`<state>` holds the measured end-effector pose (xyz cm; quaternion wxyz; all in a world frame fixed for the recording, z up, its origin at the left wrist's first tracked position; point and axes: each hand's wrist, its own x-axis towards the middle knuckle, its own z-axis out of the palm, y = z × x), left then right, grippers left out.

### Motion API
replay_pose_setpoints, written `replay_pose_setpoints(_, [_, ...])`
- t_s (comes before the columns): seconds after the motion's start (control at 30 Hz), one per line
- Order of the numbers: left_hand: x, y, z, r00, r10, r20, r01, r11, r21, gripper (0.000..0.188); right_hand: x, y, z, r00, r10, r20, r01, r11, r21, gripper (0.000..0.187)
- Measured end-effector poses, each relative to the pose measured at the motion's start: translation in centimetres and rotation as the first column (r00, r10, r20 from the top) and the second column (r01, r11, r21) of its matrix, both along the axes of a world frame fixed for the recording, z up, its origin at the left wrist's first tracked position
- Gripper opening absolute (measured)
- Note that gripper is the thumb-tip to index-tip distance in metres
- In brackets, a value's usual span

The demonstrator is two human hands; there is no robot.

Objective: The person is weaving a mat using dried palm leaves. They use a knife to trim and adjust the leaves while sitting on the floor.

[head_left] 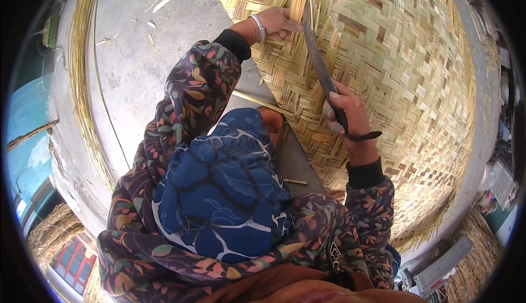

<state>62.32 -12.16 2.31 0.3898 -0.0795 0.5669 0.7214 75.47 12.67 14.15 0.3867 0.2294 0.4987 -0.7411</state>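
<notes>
A large woven bamboo mat (394,67) fills the upper right of the head view. My left hand (276,24), with a metal bangle on the wrist, grips a loose bamboo strip at the mat's unfinished edge. My right hand (350,119) is closed around the dark curved handle of a long knife (318,56), whose blade points up along the mat toward the left hand. Both sleeves are dark with a leaf pattern. A blue patterned cloth (224,188) covers my knee in the middle.
Grey concrete floor (137,67) lies at the left with scattered bamboo slivers. A bundle of long thin bamboo strips (82,84) curves along the left edge. Straw-like heaps sit at the lower left and lower right, with clutter along the right rim.
</notes>
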Motion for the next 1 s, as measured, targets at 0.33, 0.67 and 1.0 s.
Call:
replay_pose_setpoints(0.33, [1.6, 1.9, 0.2, 0.958, 0.256, -0.125, -0.282, 0.920, -0.272, 0.012, -1.0, -1.2, 1.1, 0.929, 0.339, -0.150, -0.255, 0.878, 0.406, 0.043])
replay_pose_setpoints(0.67, [1.5, 0.0, -1.0, 0.966, 0.242, -0.090, -0.249, 0.966, -0.074, 0.016, -1.7, -1.7, 0.5, 0.663, 0.738, -0.128, -0.364, 0.467, 0.806, 0.046])
replay_pose_setpoints(1.0, [1.0, 0.6, 0.8, 0.931, 0.359, 0.069, -0.350, 0.929, -0.120, 0.029, -1.7, -3.2, 2.9, 0.594, 0.804, -0.037, -0.372, 0.316, 0.873, 0.044])
